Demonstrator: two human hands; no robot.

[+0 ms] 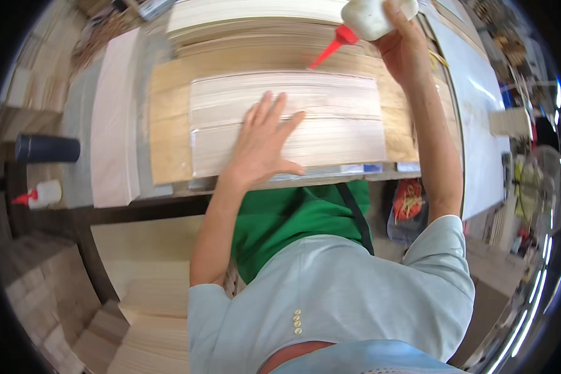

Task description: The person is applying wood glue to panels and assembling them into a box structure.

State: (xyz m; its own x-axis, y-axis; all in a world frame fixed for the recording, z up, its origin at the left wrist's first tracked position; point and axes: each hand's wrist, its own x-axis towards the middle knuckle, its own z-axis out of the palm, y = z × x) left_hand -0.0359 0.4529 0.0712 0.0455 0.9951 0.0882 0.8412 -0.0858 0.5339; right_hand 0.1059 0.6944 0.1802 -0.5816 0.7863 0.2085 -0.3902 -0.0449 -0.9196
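A white glue bottle (pixel 369 19) with a red pointed nozzle is gripped in my right hand (pixel 400 43), tipped so the nozzle slants down to the left. Its tip is close to the far edge of a pale stack of thin wood strips (pixel 330 124). My left hand (pixel 262 140) rests on that stack with its fingers spread, holding nothing. Beneath the strips lies a yellowish wooden board (pixel 171 124). Whether glue is leaving the nozzle I cannot make out.
More stacked strips (pixel 249 15) lie beyond the board. To the left are a pale plank (pixel 115 118), a dark cylinder (pixel 48 148) and another red-capped bottle (pixel 45 194). A grey sheet surface (pixel 474 93) extends at right. Below the table edge sits a bin (pixel 407 215) with red contents.
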